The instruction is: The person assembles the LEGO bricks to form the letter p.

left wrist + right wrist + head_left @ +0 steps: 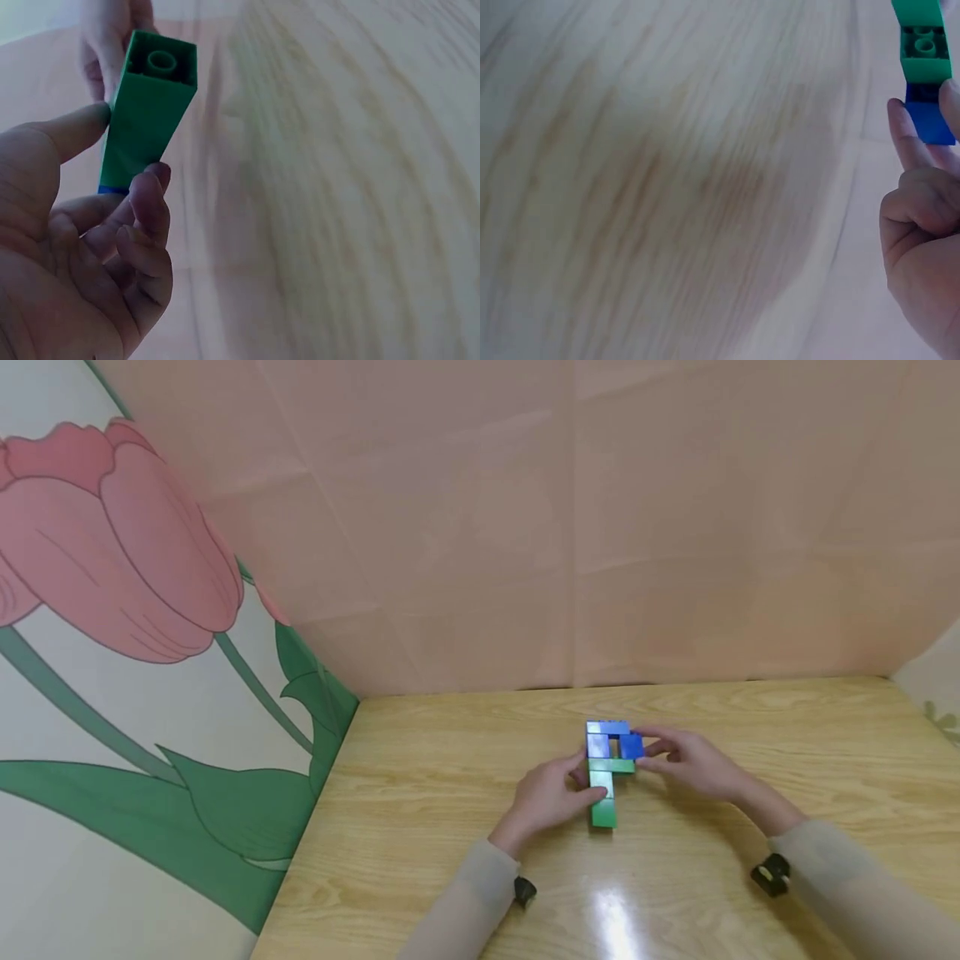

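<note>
A P-shaped build of toy building bricks (598, 745) is held above the table, its upper part blue and its stem green. My left hand (551, 793) grips the green stem, with the thumb across its front and the fingers on its far side. In the left wrist view the hollow underside of the lowest green brick (146, 112) faces the camera. My right hand (693, 763) pinches a blue brick (632, 746) at the right side of the loop. In the right wrist view this blue brick (928, 122) sits between thumb and fingers, beside a green brick's hollow underside.
The wood-grain table (420, 793) extends around both hands. A pinkish cloth backdrop (480, 527) rises behind its far edge, and a tulip-patterned panel (67, 702) stands along the left. Dark wrist cameras hang below both sleeves.
</note>
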